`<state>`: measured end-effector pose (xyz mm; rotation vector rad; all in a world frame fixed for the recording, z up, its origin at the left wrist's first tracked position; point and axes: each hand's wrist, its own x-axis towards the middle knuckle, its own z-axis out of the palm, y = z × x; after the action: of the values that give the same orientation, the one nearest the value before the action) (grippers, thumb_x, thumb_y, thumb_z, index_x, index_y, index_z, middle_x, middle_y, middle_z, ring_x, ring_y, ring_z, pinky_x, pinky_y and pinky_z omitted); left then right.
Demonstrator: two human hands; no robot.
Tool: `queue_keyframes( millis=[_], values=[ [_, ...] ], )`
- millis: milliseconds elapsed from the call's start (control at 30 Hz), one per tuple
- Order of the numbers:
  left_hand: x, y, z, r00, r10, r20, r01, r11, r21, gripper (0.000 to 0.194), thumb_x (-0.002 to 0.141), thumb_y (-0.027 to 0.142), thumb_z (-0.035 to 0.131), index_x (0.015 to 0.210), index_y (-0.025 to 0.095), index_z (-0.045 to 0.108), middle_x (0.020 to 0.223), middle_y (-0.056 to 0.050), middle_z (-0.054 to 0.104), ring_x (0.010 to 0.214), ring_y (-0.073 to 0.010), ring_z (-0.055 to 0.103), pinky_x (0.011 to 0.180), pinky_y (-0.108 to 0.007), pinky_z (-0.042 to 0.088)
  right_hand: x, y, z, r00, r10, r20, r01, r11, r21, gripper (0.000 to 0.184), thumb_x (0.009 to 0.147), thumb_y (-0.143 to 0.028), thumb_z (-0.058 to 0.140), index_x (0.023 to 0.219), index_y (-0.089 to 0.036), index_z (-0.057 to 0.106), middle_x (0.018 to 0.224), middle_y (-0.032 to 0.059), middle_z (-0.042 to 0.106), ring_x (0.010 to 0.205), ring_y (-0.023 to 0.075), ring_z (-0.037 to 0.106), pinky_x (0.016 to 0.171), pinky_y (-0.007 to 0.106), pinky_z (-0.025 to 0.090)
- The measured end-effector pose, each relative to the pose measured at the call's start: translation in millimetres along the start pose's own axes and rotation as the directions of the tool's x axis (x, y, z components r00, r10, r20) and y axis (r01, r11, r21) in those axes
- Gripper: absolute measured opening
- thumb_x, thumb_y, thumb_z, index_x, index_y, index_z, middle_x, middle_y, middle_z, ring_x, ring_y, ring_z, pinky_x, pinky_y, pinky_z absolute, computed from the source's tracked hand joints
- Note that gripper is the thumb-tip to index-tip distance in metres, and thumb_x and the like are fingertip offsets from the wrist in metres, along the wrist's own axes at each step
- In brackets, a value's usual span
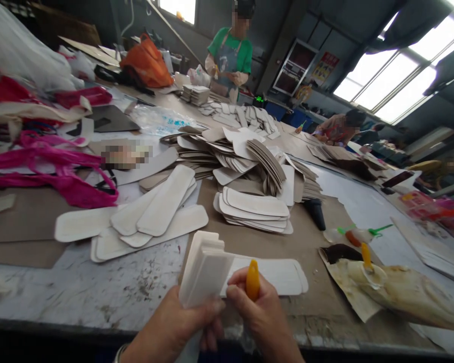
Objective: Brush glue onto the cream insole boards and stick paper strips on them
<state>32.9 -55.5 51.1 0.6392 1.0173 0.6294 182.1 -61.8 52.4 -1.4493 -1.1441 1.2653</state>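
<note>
My left hand (181, 322) is closed around a small stack of white rounded strips (204, 267), held upright and slightly fanned near the table's front edge. Beside it, my right hand (259, 307) grips a yellow-handled tool (253, 280); the working end is hidden or blurred below the fist. Just behind the right hand, more white strips (283, 276) lie flat on brown sheet. A neat pile of white strips (255, 209) sits farther back, and several loose strips (166, 201) overlap at the left.
A large heap of grey-brown pieces (230, 151) fills the table's middle. To the right are a dark cone (315, 213), small bottles with green tips (357, 233) and a stained plastic bag (412, 287). A pink bag (60, 174) lies left. Across the table stands a person in green (230, 55).
</note>
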Motion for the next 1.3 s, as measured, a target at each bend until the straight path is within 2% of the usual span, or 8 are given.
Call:
queue_keyframes(
  millis=[133, 467, 700, 833, 933, 1000, 1100, 1300],
  values=[
    [0, -2, 4.5, 0.999, 0.034, -0.011, -0.034, 0.999, -0.039, 0.041, 0.054, 0.049, 0.078, 0.059, 0.009, 0.067, 0.05, -0.006, 0.06, 0.044, -0.0157, 0.054, 0.046, -0.025, 0.041, 3, 6, 19, 0.979, 0.137, 0.148, -0.173, 0.947, 0.272, 0.035, 0.071, -0.048, 0.068, 0.067, -0.022, 0.046, 0.043, -0.0083, 0.045, 0.034, 0.0099, 0.043, 0.037, 0.021, 0.035],
    [9, -7, -0.3, 0.995, 0.053, -0.081, -0.062, 0.992, -0.106, 0.045, 0.055, 0.046, 0.079, 0.077, 0.008, 0.07, 0.071, -0.013, 0.069, 0.067, -0.0239, 0.062, 0.066, -0.033, 0.049, 5, 4, 19, 0.979, 0.106, -0.177, -0.065, 0.973, 0.223, 0.036, 0.071, -0.052, 0.068, 0.073, -0.02, 0.054, 0.049, -0.0073, 0.045, 0.041, 0.0081, 0.042, 0.037, 0.018, 0.036],
    [1, -10, -8.8, 1.0, 0.013, -0.004, -0.013, 0.997, -0.075, 0.04, 0.062, 0.045, 0.075, 0.085, 0.013, 0.067, 0.073, -0.007, 0.067, 0.068, -0.0196, 0.058, 0.064, -0.027, 0.045, 8, -9, -29, 0.955, 0.026, -0.297, 0.057, 0.961, 0.269, 0.033, 0.071, -0.049, 0.07, 0.074, -0.02, 0.053, 0.066, -0.0015, 0.058, 0.058, 0.0127, 0.056, 0.055, 0.023, 0.05],
    [6, -9, -20.2, 0.981, 0.061, -0.183, -0.054, 0.998, 0.043, 0.033, 0.065, 0.045, 0.07, 0.075, 0.014, 0.062, 0.05, 0.001, 0.055, 0.053, -0.0138, 0.048, 0.056, -0.024, 0.038, -12, -21, -78, 0.973, 0.11, -0.204, -0.08, 0.986, 0.149, 0.03, 0.069, -0.047, 0.071, 0.069, -0.022, 0.055, 0.049, -0.0055, 0.043, 0.042, 0.0096, 0.039, 0.038, 0.019, 0.034],
    [19, -9, -23.6, 0.958, 0.052, -0.281, -0.03, 0.996, 0.082, 0.036, 0.061, 0.045, 0.072, 0.078, 0.015, 0.061, 0.045, 0.006, 0.047, 0.046, -0.0112, 0.039, 0.049, -0.022, 0.031, -17, -30, -96, 0.976, 0.205, -0.069, -0.214, 0.96, -0.179, 0.03, 0.072, -0.05, 0.065, 0.067, -0.02, 0.061, 0.049, -0.0036, 0.044, 0.042, 0.0105, 0.038, 0.037, 0.02, 0.029],
    [27, -9, -23.2, 0.956, 0.059, -0.287, -0.025, 0.992, 0.122, 0.037, 0.06, 0.046, 0.071, 0.076, 0.014, 0.061, 0.047, 0.005, 0.048, 0.048, -0.0116, 0.039, 0.05, -0.023, 0.031, -7, -32, -92, 0.976, 0.184, 0.12, -0.124, 0.912, -0.392, 0.03, 0.074, -0.046, 0.063, 0.061, -0.019, 0.06, 0.052, -0.0024, 0.048, 0.048, 0.0109, 0.04, 0.043, 0.021, 0.031],
    [37, -9, -21.7, 0.954, 0.075, -0.289, -0.011, 0.976, 0.217, 0.033, 0.061, 0.045, 0.069, 0.069, 0.014, 0.06, 0.046, 0.004, 0.048, 0.048, -0.0126, 0.04, 0.05, -0.024, 0.03, 23, -26, -69, 0.916, 0.203, 0.347, -0.001, 0.865, -0.502, 0.027, 0.079, -0.037, 0.056, 0.059, -0.018, 0.056, 0.054, -0.0042, 0.045, 0.051, 0.0101, 0.037, 0.047, 0.02, 0.029],
    [46, -9, -21.4, 0.959, 0.005, -0.284, 0.055, 0.978, 0.203, 0.029, 0.059, 0.042, 0.066, 0.058, 0.016, 0.052, 0.043, 0.004, 0.044, 0.046, -0.0116, 0.036, 0.048, -0.025, 0.026, 73, -5, -37, 0.868, 0.261, 0.422, 0.151, 0.671, -0.726, 0.021, 0.08, -0.03, 0.056, 0.063, -0.018, 0.055, 0.059, -0.0032, 0.053, 0.054, 0.0102, 0.043, 0.049, 0.02, 0.027]
  ],
)
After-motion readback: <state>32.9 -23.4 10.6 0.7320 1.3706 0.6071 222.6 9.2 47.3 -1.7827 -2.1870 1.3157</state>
